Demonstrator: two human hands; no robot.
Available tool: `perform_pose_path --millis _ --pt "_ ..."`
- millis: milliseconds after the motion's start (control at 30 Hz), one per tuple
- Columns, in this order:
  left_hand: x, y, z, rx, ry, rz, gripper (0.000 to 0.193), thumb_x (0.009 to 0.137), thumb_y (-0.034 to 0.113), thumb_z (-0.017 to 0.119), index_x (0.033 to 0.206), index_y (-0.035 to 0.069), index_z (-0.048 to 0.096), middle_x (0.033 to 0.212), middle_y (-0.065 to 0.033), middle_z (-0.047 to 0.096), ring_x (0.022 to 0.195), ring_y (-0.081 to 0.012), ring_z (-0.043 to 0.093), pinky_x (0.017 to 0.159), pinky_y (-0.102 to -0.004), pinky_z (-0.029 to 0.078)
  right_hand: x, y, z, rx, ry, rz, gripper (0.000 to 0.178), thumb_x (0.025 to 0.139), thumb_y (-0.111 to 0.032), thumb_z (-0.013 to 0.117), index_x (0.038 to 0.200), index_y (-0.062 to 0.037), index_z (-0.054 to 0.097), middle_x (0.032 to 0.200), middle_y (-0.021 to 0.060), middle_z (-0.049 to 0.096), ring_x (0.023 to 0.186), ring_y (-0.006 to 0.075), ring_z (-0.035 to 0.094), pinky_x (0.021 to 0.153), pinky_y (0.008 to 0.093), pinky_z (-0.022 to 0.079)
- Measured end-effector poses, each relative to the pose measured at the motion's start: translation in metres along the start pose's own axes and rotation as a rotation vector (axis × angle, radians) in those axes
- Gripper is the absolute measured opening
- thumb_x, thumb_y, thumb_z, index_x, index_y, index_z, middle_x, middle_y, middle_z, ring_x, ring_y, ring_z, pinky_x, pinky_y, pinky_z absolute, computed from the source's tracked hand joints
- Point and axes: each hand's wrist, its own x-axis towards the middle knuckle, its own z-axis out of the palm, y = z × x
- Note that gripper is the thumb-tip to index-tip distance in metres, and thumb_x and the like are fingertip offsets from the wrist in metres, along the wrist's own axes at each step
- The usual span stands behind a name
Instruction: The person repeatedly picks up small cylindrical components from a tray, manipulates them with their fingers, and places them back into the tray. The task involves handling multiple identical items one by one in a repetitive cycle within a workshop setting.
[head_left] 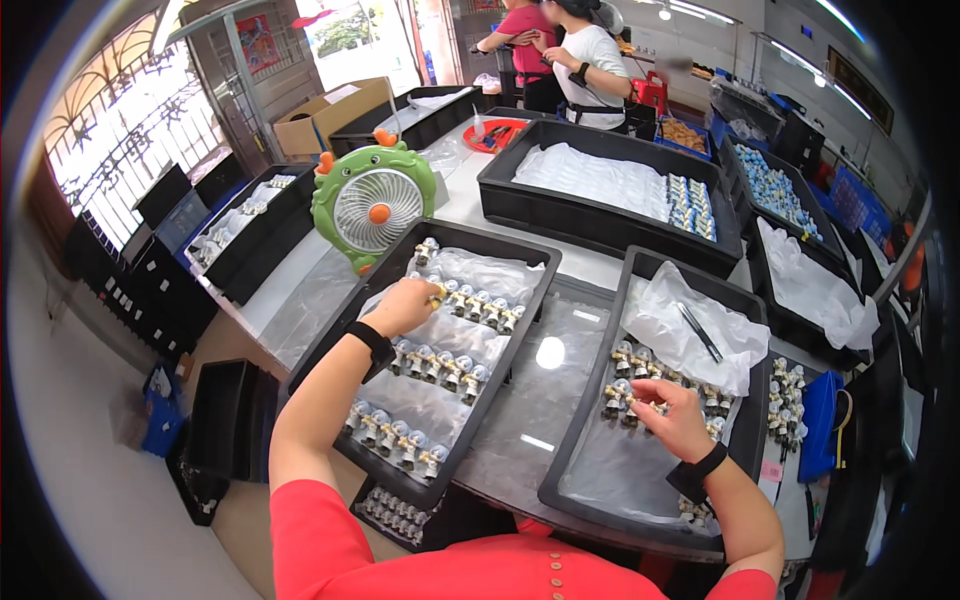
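Figurines [389, 437] fill three rows of the left tray [425, 492]; more remain in the right tray [577, 410], where the right hand's [678, 418] narrowed fingers meet some, grip unclear. Farther, the left hand [403, 307] pinches one; beyond, a fourth row [427, 250] looks barely begun.

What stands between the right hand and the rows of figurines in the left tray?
From the right hand to those figurines, the raised left side of the right tray and the raised right side of the left tray lie across the path. Nothing visible stands on the glossy strip between them.
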Motion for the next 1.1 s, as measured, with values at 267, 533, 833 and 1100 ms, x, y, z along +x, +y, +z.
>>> perform_pose_path --millis 267,533,833,1100 --pt "-0.039 0.025 -0.010 -0.135 -0.253 -0.117 0.033 0.080 0.012 0.058 0.111 0.003 0.063 0.103 -0.0193 0.065 0.095 -0.0346 0.061 0.087 -0.0383 0.047 0.000 0.001 0.002 -0.022 -0.032 0.027 0.027 0.079 -0.010 0.066 0.105 0.0007 0.065 0.089 0.0117 0.068 0.080 0.0170 0.066 0.071 0.0274 0.052" --pt "-0.072 0.011 0.000 -0.072 -0.347 -0.105 0.041 0.078 0.017 0.058 0.118 0.007 0.061 0.101 -0.0214 0.065 0.094 -0.0357 0.062 0.085 -0.0394 0.048 -0.003 -0.003 0.000 0.019 -0.102 0.032 0.028 0.079 -0.010 0.066 0.105 0.0003 0.064 0.086 0.0108 0.068 0.079 0.0163 0.066 0.071 0.0275 0.051" --pt "-0.067 0.101 -0.027 -0.366 -0.229 0.006 0.037 0.085 0.020 0.063 0.119 0.006 0.060 0.105 -0.0166 0.065 0.091 -0.0240 0.063 0.081 -0.0336 0.048 -0.001 0.013 0.001 -0.007 -0.095 -0.005 0.029 0.081 -0.014 0.067 0.107 -0.0013 0.065 0.085 0.0081 0.069 0.077 0.0134 0.065 0.070 0.0263 0.051" --pt "-0.067 0.198 -0.020 -0.615 -0.190 0.394 0.031 0.080 0.008 0.063 0.111 0.002 0.061 0.106 -0.0159 0.063 0.101 -0.0310 0.060 0.087 -0.0356 0.047 0.002 0.013 -0.007 0.016 0.077 0.057 0.024 0.082 -0.009 0.065 0.103 0.0016 0.066 0.084 0.0067 0.069 0.075 0.0107 0.064 0.069 0.0237 0.050"
